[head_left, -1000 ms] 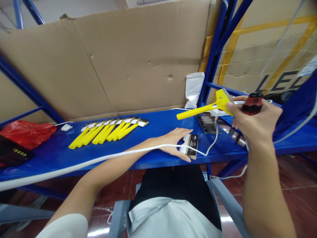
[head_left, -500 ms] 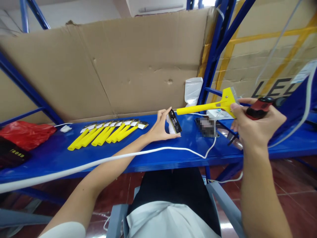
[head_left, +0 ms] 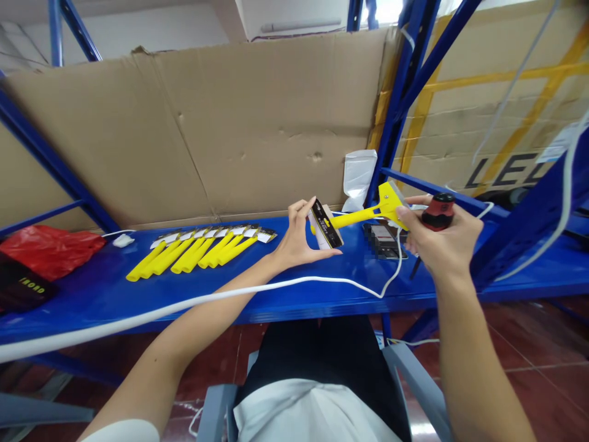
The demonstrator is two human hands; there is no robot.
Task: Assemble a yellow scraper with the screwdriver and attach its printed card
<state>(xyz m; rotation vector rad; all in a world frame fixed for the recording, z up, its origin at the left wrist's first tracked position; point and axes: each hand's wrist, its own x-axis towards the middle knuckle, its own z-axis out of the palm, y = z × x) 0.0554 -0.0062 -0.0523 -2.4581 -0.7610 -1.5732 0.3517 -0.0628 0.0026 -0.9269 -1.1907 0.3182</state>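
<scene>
My left hand [head_left: 299,236] is closed on a black-and-white cardboard sleeve [head_left: 326,224], pinching it between thumb and fingers above the shelf. A yellow scraper [head_left: 361,216] runs through the sleeve, its handle end showing on the left side. My right hand [head_left: 437,239] grips the scraper near its wide blade head and also holds a red-and-black screwdriver [head_left: 438,212] against the palm, its shaft pointing down. Several more yellow scrapers [head_left: 188,253] with card sleeves lie in a slanted row to the left.
A white cable [head_left: 257,285] crosses in front of the blue shelf [head_left: 276,301]. A red plastic bag [head_left: 50,248] and a black box [head_left: 27,282] lie at the left. A phone-like dark object [head_left: 386,241], partly blurred, rests near my right hand. Cardboard [head_left: 271,123] stands behind.
My right hand has moved left with the scraper and screwdriver. The scraper's handle, formerly at the sleeve's right side, has passed through the sleeve. My left hand stays nearly in place.
</scene>
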